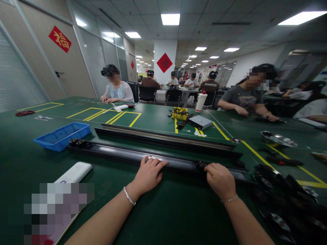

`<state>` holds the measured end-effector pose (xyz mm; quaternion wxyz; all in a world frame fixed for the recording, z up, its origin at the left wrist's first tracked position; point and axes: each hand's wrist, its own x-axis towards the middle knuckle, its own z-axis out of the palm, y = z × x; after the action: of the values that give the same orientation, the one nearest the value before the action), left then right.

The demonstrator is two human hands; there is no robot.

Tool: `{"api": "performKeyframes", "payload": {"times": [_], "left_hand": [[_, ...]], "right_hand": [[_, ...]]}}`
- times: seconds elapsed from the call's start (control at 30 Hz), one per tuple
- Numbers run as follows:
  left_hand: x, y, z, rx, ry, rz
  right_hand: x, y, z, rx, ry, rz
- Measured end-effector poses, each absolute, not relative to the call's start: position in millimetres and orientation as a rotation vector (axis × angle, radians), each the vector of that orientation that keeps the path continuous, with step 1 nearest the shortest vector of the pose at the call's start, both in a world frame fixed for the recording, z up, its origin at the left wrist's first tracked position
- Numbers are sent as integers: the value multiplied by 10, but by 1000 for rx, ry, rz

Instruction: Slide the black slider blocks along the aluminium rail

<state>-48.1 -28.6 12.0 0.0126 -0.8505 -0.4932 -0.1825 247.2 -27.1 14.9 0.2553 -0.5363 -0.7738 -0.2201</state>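
Note:
A long black rail with a glossy channel (pixel 114 151) lies across the green table in front of me. My left hand (pixel 149 173) rests on its middle, fingers spread over the near edge and top. Towards the right end, my right hand (pixel 221 180) has its fingers closed at a small dark fitting (pixel 200 164) sitting in the channel; the fingertips are partly hidden. More dark fittings (pixel 77 142) sit at the rail's left end. Behind it lies a second long black rail (pixel 163 139), touched by neither hand.
A blue tray (pixel 63 134) stands left of the rails, with a white box (pixel 74 175) nearer me. Many dark parts (pixel 288 197) are heaped at right, near a metal bowl (pixel 278 139). Beyond are a grey box (pixel 200 122) and a bottle (pixel 201 101). Two people work across the table.

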Motion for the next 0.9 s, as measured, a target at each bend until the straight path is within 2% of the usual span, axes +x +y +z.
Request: {"api": "performKeyframes", "payload": {"times": [0.43,0.7,0.9], "left_hand": [[-503,-279,105,-2665,-1516,-616],[-547,-260,55,-2673,-1504,-673],[-559,-252,51,-2673,-1490,-678]], "right_hand": [[2706,-320,131,-1689,-1941,-612],[2546,-325,134,-2014,-1466,-311],[2383,-309,190,-2168,-1494,-181]]}}
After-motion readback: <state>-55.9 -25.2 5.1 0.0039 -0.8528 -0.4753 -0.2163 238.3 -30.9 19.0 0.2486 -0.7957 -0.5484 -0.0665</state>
